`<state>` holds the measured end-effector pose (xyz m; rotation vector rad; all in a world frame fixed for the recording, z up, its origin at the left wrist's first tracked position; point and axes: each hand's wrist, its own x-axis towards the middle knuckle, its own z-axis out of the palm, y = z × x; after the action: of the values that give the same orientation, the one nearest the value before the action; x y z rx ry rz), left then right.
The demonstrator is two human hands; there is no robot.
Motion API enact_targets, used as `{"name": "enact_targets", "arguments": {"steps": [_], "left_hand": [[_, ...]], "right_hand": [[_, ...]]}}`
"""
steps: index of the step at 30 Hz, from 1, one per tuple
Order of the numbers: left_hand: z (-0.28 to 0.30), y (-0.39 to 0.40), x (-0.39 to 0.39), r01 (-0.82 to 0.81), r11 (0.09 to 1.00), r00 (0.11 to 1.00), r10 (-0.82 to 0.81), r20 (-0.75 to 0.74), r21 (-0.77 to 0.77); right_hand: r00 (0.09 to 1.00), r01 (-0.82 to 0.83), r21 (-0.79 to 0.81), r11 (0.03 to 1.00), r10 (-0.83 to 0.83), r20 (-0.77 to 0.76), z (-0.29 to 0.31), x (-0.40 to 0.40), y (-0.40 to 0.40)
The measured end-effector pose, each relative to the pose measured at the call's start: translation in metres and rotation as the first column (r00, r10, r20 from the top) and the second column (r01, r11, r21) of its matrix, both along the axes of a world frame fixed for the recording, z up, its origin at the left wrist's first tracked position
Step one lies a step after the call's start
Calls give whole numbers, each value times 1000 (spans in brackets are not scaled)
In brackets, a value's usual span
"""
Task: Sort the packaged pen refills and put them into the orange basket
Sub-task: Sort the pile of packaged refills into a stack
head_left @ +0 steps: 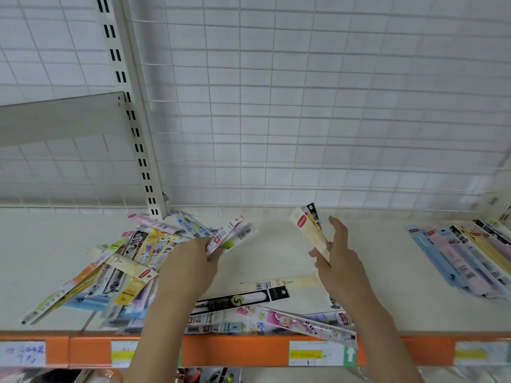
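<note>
Both bare forearms reach up from six o'clock toward twelve. Left hand (193,258), back to the camera, fingers curled toward two o'clock, pinching a few refill packets (231,237). Right hand (341,255) sits at three o'clock of it, thumb and fingers gripping upright refill packs (308,230), index finger extended upward.

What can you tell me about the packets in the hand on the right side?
The right hand holds a few long, thin refill packets stacked together, tilted with their tops leaning up and left. The front one is pale cream with a small red label near the top; behind it peeks a packet with a black top end. They look like glossy plastic. Thumb and fingers pinch their lower part, above the white shelf.
</note>
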<state>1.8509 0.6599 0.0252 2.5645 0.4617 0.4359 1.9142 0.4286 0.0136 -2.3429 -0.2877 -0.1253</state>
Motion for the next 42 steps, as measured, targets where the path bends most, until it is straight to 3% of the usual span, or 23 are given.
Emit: {"name": "enact_targets", "arguments": {"steps": [8, 12, 15, 18, 25, 29, 36, 39, 42], "left_hand": [[21, -21, -1, 48, 970, 970, 13, 244, -239], [16, -39, 10, 63, 970, 951, 12, 309, -234], [15, -63, 18, 135, 925, 926, 10, 378, -356], [11, -92, 27, 252, 838, 915, -44, 401, -484], [6, -181, 51, 233, 805, 895, 42, 445, -546], [2, -225, 57, 219, 760, 900, 84, 427, -611], [13, -260, 67, 73, 841, 873, 206, 443, -535], [22, -284, 78, 44, 805, 912, 210, 354, -591], [26, -312, 97, 68, 668, 966, 143, 217, -741]], "right_hand": [[999, -24, 36, 999, 25, -27, 4, 4, -10], [995, 3, 83, 997, -11, 98, 12, 9, -24], [986, 46, 119, 992, -64, 152, 16, 17, -42], [983, 53, 148, 988, -78, 167, 15, 23, -67], [984, 50, 239, 970, -89, 155, 5, 38, -132], [984, 12, 256, 966, -57, 170, 7, 43, -156], [940, 103, 268, 958, -182, 289, 39, 70, -214], [961, 170, 308, 936, -227, 158, 59, 89, -256], [974, 227, 214, 950, -226, -29, 69, 118, -304]]}}
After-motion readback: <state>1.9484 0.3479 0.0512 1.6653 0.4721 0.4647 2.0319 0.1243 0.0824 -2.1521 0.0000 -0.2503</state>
